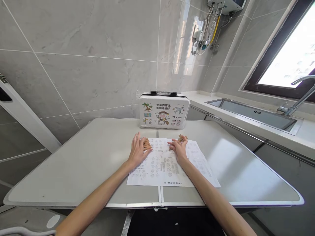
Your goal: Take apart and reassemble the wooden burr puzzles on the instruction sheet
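A printed instruction sheet [169,165] full of small diagrams lies on the grey folding table [73,164]. My left hand [138,149] rests at the sheet's upper left corner, fingers curled over a small wooden block piece [147,144]. My right hand [179,147] sits near the sheet's top middle, fingers bent around another small wooden piece [182,138]. Both hands are about a hand's width apart.
A white cartoon-printed case [164,111] with a black handle stands upright against the tiled wall just behind the sheet. A counter with a steel sink [251,113] and tap [296,101] runs along the right under a window. A white door frame stands at the left.
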Available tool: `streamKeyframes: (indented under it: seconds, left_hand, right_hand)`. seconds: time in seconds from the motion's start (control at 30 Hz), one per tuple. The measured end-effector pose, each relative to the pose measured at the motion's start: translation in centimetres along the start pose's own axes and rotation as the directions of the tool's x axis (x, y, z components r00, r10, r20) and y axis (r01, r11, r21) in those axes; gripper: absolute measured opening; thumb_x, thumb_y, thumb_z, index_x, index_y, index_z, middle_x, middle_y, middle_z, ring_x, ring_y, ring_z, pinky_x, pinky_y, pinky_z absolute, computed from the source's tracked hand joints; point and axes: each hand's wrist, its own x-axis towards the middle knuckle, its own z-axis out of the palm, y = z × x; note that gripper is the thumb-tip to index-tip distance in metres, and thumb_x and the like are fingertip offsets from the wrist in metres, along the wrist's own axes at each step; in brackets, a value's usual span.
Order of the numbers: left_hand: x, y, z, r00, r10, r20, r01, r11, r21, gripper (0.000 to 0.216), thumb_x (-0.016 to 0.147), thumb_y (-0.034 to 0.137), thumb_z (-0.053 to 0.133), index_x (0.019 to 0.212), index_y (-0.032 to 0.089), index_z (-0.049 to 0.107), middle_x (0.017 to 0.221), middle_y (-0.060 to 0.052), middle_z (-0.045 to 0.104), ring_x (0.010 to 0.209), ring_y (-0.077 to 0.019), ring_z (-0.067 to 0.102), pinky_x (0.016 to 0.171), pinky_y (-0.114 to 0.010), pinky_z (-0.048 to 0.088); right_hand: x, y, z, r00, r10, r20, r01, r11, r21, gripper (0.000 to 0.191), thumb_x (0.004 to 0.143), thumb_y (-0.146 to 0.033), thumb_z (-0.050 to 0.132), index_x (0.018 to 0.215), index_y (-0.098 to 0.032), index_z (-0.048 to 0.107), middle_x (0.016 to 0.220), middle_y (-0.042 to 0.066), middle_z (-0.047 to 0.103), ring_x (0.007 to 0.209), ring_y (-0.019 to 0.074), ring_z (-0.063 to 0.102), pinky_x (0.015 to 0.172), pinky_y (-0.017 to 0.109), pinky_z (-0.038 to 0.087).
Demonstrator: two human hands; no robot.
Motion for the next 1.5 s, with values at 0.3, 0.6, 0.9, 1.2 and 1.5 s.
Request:
streamKeyframes:
  seconds: [0.3, 0.6, 0.9, 1.2, 1.5]
  left_hand:
    - [-0.1, 0.5, -0.2, 0.998, -0.010, 0.056, 0.010, 1.000, -0.005, 0.064, 0.095, 0.056, 0.061, 0.146, 0.024, 0.038, 0.173, -0.017, 0.007, 0.161, -0.0391, 0.002, 0.124, -0.064, 0.024]
    - [0.0, 0.8, -0.3, 0.999, 0.013, 0.050, -0.011, 0.999, -0.041, 0.062, 0.095, 0.053, 0.063, 0.145, 0.025, 0.039, 0.172, -0.018, 0.011, 0.161, -0.0395, 0.005, 0.123, -0.065, 0.024]
    - [0.0, 2.3, -1.0, 0.986, 0.067, 0.152, -0.006, 0.928, -0.372, 0.077, 0.096, 0.055, 0.062, 0.157, 0.027, 0.024, 0.167, -0.018, 0.030, 0.156, -0.0310, 0.030, 0.123, -0.055, 0.033]
    - [0.0, 3.1, -1.4, 0.917, 0.126, 0.380, 0.215, 0.644, -0.734, 0.076, 0.088, 0.054, 0.073, 0.152, 0.025, 0.043, 0.143, -0.014, 0.060, 0.127, -0.0279, 0.062, 0.112, -0.045, 0.047]
    - [0.4, 2.5, -0.8, 0.930, 0.075, 0.359, 0.286, 0.467, -0.837, 0.066, 0.079, 0.051, 0.083, 0.133, 0.021, 0.062, 0.126, -0.013, 0.067, 0.115, -0.0265, 0.064, 0.105, -0.040, 0.048]
  right_hand:
    - [0.9, 0.4, -0.7, 0.999, -0.035, -0.016, 0.035, 0.999, -0.001, 0.067, 0.078, -0.033, 0.066, 0.133, -0.035, 0.027, 0.115, 0.004, 0.055, 0.100, 0.0240, 0.074, 0.075, 0.039, 0.065]
    - [-0.2, -0.4, 0.4, 0.991, -0.102, 0.088, 0.107, 0.992, -0.064, 0.034, 0.080, -0.035, 0.064, 0.110, -0.028, 0.051, 0.094, 0.001, 0.058, 0.071, 0.0147, 0.059, 0.056, 0.027, 0.050]
    - [-3.3, -2.2, 2.3, 0.797, 0.053, 0.601, -0.023, 0.998, -0.057, 0.033, 0.089, -0.055, 0.064, 0.088, -0.023, 0.057, 0.077, 0.000, 0.066, 0.058, 0.0122, 0.052, 0.054, 0.024, 0.040]
    - [-3.7, -2.2, 2.0, 0.577, 0.155, 0.802, -0.156, 0.985, -0.079, 0.033, 0.091, -0.052, 0.066, 0.082, -0.021, 0.056, 0.070, 0.001, 0.063, 0.059, 0.0139, 0.053, 0.057, 0.026, 0.040]
    - [-3.1, -1.7, 1.9, 0.598, 0.132, 0.791, -0.195, 0.981, -0.017, 0.038, 0.093, -0.054, 0.068, 0.114, -0.025, 0.055, 0.073, -0.002, 0.064, 0.053, 0.0113, 0.051, 0.051, 0.023, 0.037]
